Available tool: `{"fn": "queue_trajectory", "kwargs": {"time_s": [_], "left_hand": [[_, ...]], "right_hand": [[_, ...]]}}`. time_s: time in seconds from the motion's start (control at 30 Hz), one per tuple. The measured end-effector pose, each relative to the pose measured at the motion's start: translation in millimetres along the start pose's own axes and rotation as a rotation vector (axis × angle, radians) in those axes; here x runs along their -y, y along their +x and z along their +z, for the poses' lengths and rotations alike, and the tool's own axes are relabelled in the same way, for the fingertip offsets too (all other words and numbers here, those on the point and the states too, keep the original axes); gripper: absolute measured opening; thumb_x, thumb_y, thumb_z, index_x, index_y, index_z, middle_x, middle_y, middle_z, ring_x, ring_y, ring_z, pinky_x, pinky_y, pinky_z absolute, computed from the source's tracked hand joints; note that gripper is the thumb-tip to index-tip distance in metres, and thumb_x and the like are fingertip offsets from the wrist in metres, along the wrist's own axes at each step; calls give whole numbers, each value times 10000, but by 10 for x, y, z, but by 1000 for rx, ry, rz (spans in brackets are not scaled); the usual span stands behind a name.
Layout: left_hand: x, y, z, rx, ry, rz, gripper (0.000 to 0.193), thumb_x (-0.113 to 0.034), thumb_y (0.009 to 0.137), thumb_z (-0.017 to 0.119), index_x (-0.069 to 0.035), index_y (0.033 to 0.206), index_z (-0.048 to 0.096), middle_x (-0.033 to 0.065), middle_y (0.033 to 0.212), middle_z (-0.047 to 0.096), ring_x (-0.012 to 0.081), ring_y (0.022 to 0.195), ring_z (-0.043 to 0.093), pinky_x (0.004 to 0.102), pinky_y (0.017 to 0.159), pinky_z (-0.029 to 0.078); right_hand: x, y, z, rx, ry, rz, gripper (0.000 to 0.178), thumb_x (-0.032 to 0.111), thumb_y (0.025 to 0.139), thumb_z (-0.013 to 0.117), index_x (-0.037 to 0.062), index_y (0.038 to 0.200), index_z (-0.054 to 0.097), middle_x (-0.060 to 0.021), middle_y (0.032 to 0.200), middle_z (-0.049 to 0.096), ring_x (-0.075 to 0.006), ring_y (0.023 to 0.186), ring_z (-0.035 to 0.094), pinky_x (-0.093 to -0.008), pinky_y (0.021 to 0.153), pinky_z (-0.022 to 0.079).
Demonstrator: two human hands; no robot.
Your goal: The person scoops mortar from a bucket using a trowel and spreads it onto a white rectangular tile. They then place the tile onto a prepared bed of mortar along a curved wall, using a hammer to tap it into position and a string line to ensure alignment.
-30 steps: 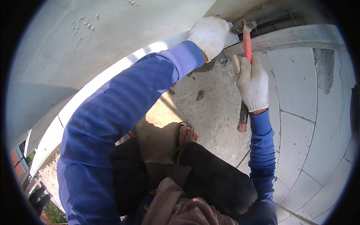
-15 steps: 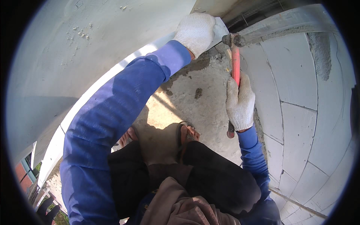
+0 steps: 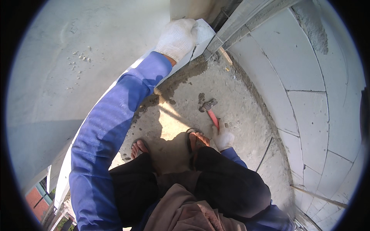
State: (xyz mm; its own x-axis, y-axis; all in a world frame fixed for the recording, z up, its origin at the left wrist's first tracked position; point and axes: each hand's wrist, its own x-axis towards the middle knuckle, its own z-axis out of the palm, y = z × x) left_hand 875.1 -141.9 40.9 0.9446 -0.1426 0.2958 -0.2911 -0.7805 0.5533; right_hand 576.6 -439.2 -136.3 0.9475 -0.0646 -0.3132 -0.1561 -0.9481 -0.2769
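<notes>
My left hand [image 3: 177, 38], in a white knitted glove, is closed over the top of a white block [image 3: 204, 34] at the corner where the low wall meets the right-hand blockwork. Its fingertips are hidden behind the back of the hand. Low down beside my right foot, my gloved right hand [image 3: 223, 138] is wrapped round the red handle of a hammer [image 3: 213, 117]. The metal head points away from me, close to the concrete floor [image 3: 243, 104]; whether it touches cannot be made out.
To the right rises a wall of pale blocks [image 3: 273, 57] with thin joints. A large smooth pale surface [image 3: 46, 88] lies beyond my left arm. A wooden sliver [image 3: 225, 56] stands at the far corner, and a thin dark rod [image 3: 264, 154] is on the floor. My sandalled feet are close by.
My right hand has brought the hammer down and toward me, from beside the corner to near the floor. The left hand stays on the block while the view has shifted.
</notes>
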Motion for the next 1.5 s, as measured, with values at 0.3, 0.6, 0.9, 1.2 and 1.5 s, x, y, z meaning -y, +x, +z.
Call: {"fn": "queue_trajectory", "kwargs": {"time_s": [0.3, 0.6, 0.9, 1.2, 1.5], "left_hand": [[-744, -1484, -869, 853, -315, 272, 460, -320, 1028, 642, -60, 1406, 676, 192, 1358, 708, 384, 1288, 662, 479, 1106, 534], [-164, -2416, -1285, 716, -449, 368, 322, -291, 992, 679, -30, 1177, 719, 208, 1260, 709, 401, 1216, 691, 514, 960, 602], [335, -2645, -1575, 565, -656, -37, 463, -351, 965, 781, -36, 1301, 731, 204, 1288, 744, 420, 1153, 734, 483, 970, 613], [195, -2407, -1403, 579, -788, -21, 469, -333, 965, 804, -47, 1328, 726, 202, 1294, 734, 406, 1134, 727, 487, 964, 593], [-107, -1734, -1040, 610, -808, -286, 421, -321, 1088, 701, -35, 1396, 714, 140, 1293, 754, 224, 1120, 734, 358, 945, 589]], "right_hand": [[-164, 139, 169, 26, -80, -117, 537, 350, 919, 746, 129, 1392, 619, -234, 1279, 657, -464, 1066, 715, -574, 874, 591], [-231, 328, 211, 210, -127, 25, 582, 365, 905, 774, 120, 1404, 603, -231, 1202, 710, -476, 1079, 720, -570, 907, 573], [325, 1072, -1349, -229, 721, 184, 362, 314, 1132, 590, -7, 1231, 723, -59, 936, 729, -124, 764, 678, -296, 684, 547], [1482, 1954, -2226, -198, 698, 30, 392, 344, 1102, 668, -3, 1263, 754, -78, 1034, 764, -128, 870, 700, -277, 752, 564], [1171, 2065, -2028, -175, 874, 13, 349, 335, 1039, 738, -3, 1105, 801, -41, 814, 732, -141, 671, 660, -294, 613, 513]]}}
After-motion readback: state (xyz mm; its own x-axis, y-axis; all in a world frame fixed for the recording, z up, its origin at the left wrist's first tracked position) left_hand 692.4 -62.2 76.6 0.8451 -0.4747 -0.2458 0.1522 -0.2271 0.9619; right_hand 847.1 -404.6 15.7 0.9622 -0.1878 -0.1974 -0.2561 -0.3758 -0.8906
